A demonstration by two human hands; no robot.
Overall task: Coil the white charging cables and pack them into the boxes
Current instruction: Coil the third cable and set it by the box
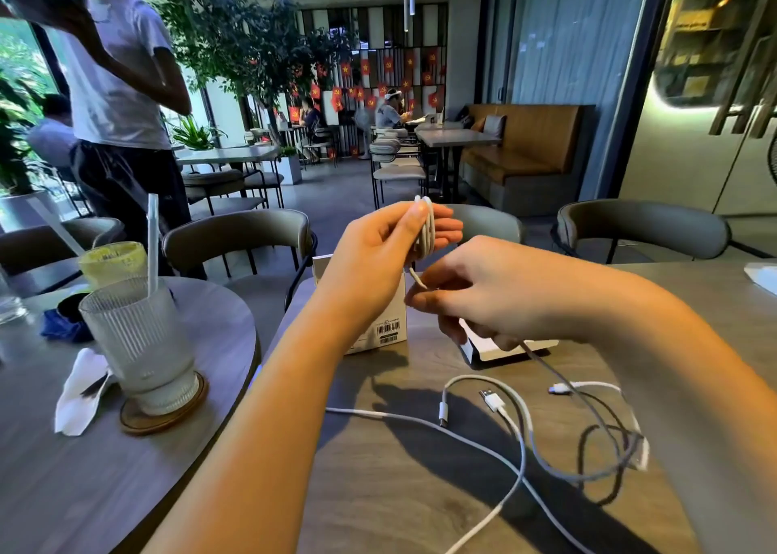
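Both hands mid-air w/ coiled cable (425, 229), well above table edge (277, 326).

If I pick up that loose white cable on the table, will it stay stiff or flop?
The loose white cable would probably flop: it lies in slack curves on the table. It looks thin, so likely light. Its plug ends would probably dangle.
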